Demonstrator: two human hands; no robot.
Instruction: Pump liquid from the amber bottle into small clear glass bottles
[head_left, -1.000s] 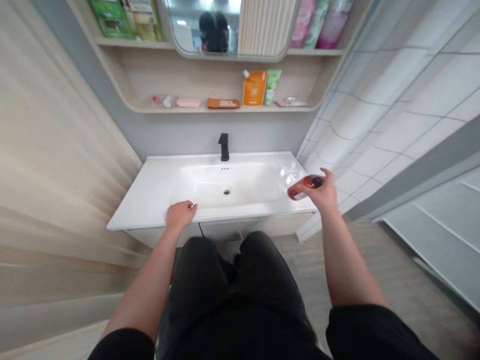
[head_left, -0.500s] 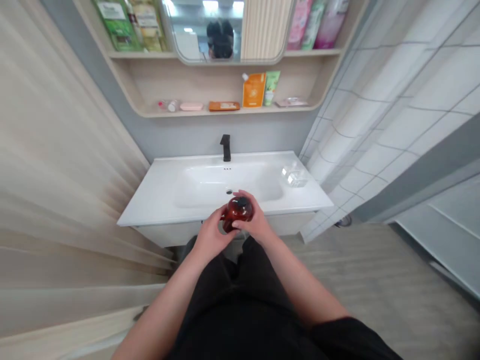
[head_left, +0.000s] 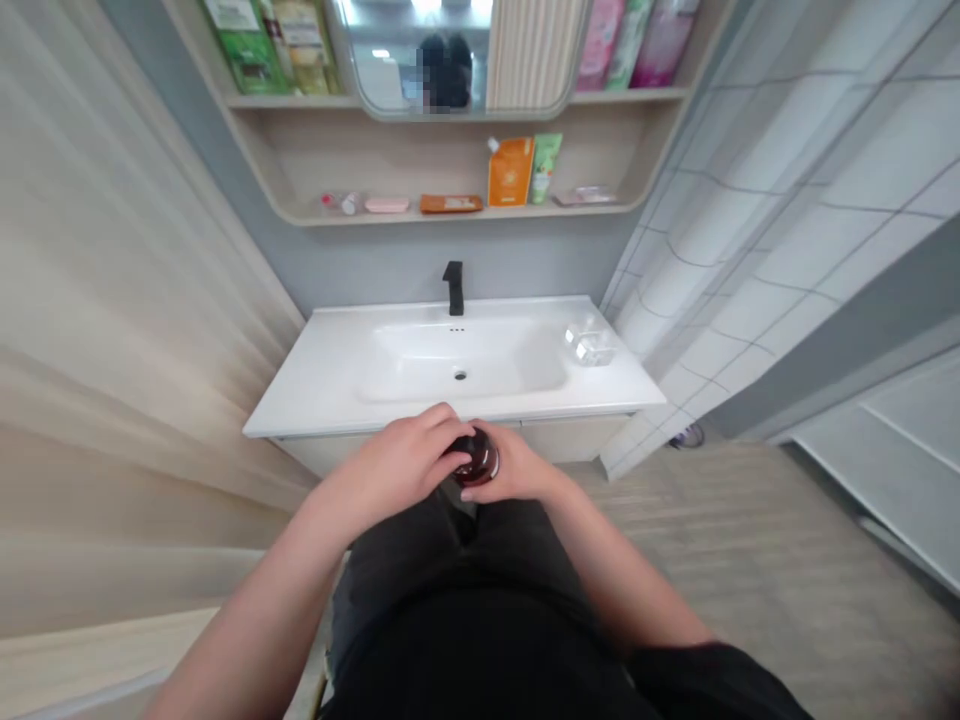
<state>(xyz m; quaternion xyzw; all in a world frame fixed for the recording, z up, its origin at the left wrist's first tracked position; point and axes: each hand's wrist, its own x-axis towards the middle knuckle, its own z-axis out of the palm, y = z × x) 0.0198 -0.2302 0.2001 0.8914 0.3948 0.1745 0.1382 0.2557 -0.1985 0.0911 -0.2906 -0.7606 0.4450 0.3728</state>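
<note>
Left hand [head_left: 401,465] and right hand [head_left: 517,472] drawn lower, nearer body; fingers [head_left: 439,425] curled tight around amber bottle [head_left: 480,458].

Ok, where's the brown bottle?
In the middle of the head view, the brown bottle is between the left hand and right hand, just in front of the white sink.

Bottle [head_left: 480,460]: glossy dark amber, glass or plastic unclear. Basin [head_left: 315,385]: smooth glossy white ceramic. Tap [head_left: 453,288]: matt black metal. Shelf [head_left: 390,160]: smooth pale wood.
</note>
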